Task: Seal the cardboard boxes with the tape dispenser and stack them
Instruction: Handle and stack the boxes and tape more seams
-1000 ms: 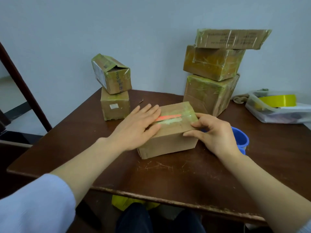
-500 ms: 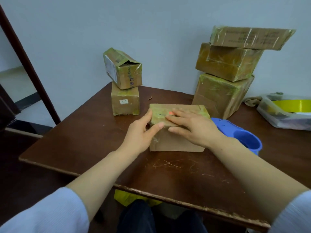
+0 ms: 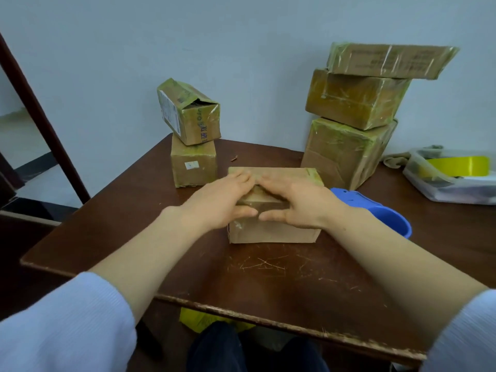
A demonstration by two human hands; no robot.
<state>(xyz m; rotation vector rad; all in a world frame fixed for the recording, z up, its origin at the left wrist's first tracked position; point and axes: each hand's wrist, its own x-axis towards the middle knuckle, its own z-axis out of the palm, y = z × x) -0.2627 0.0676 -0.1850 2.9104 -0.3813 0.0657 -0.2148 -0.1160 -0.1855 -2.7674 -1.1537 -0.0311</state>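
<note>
A small cardboard box [image 3: 271, 232] sits in the middle of the brown table [image 3: 268, 275]. My left hand [image 3: 222, 202] and my right hand [image 3: 300, 202] both lie on its top and near edge, fingers over the top, thumbs on the front face, almost touching each other. A blue tape dispenser [image 3: 375, 213] lies just right of the box, partly hidden by my right wrist. At the back right stands a stack of three taped boxes [image 3: 354, 103]. At the back left two smaller boxes [image 3: 192, 146] are stacked, the upper one tilted with an open end.
A clear plastic tub [image 3: 451, 189] holding a yellow tape roll [image 3: 461, 166] stands at the right edge, with a cloth behind it. A dark wooden post [image 3: 40, 114] leans at the left. The wall is close behind the table.
The box has been turned square to me. My right hand slid from its top middle to the near edge, and my left hand moved from the box's left side onto the top.
</note>
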